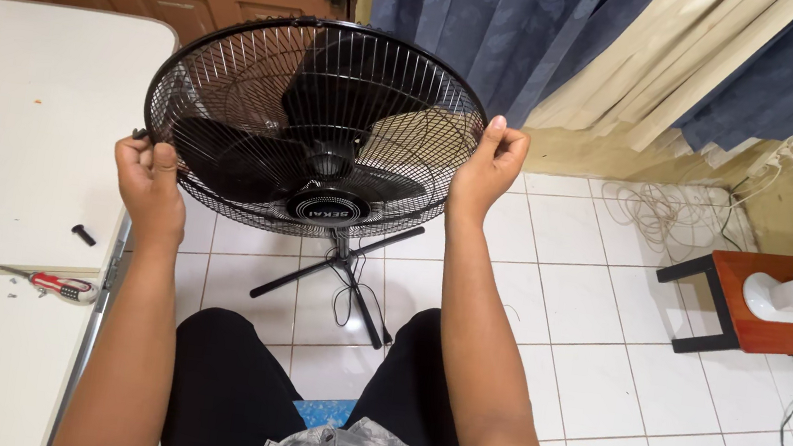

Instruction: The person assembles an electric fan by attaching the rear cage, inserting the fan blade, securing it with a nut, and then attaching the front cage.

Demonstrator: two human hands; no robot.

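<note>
Both hands' fingers closed on fan grille (312, 127) rim, left hand (149, 185), right hand (489, 164), stand base half hidden

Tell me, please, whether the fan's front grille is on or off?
On: the black wire grille covers the blades, with the left hand and right hand gripping its rim.

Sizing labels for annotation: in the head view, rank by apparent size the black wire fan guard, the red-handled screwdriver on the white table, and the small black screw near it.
1. black wire fan guard
2. red-handled screwdriver
3. small black screw

The guard sits nearer the camera, but the gap is too large to matter.
</note>
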